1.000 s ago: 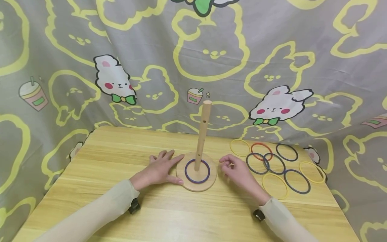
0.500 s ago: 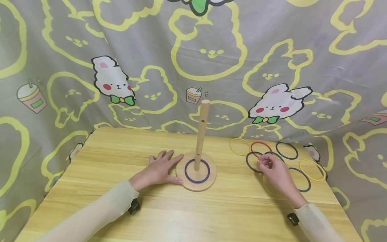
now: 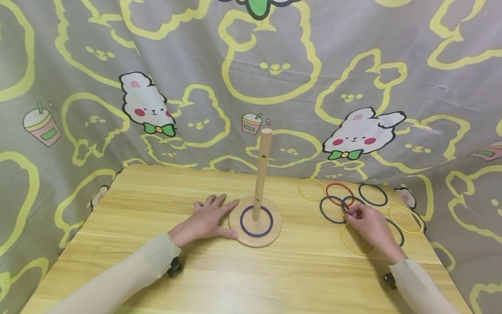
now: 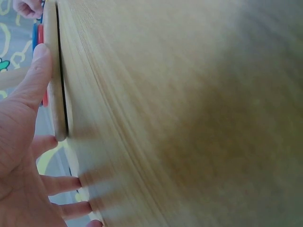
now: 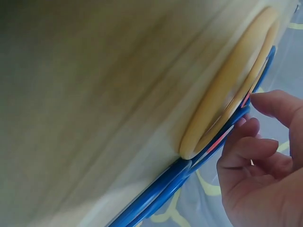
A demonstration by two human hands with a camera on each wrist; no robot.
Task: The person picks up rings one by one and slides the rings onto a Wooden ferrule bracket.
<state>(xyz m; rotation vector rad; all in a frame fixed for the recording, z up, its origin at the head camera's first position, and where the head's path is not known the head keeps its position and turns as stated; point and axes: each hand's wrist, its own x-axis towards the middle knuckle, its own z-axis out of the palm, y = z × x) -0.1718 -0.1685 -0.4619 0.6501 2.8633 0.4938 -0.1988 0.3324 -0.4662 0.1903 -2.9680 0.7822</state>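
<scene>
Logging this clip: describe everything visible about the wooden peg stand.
The wooden peg stand looks like smooth, pale wood: a flat round base and one tall round peg with two small dark holes visible. It stands upright on the table. A blue ring lies around the peg at the bottom, above a red ring. The left hand touches the base's edge with thumb and index finger.

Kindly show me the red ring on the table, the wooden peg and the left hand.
Red ring [image 3: 338,183], head view: far edge.
Wooden peg [image 3: 261,174], head view: mid-shaft.
Left hand [image 3: 205,221], head view: back.
</scene>
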